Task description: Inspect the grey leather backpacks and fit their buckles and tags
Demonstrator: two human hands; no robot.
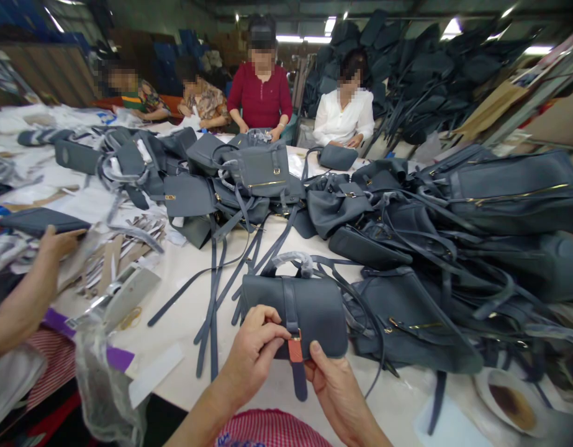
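Note:
A dark grey-blue handbag (318, 304) stands in front of me on the table's near side, its flap facing me. A strap (290, 304) runs down the flap's middle through a gold buckle, with a small orange-red piece (295, 351) at the buckle and the strap end hanging below. My left hand (256, 344) is closed, its thumb and fingertips pinching at the buckle. My right hand (335, 385) grips the bag's lower right edge, thumb on the front and fingers underneath. The carry handle (305, 262) on top has a clear plastic wrap.
Several similar bags (262, 171) lie heaped across the table (188, 261), with long straps trailing. At left, a co-worker's hand (58, 242) touches a dark flat bag piece (39, 220). Paper scraps (113, 254) lie nearby. A bowl (509, 400) with brown residue sits at right. People sit opposite.

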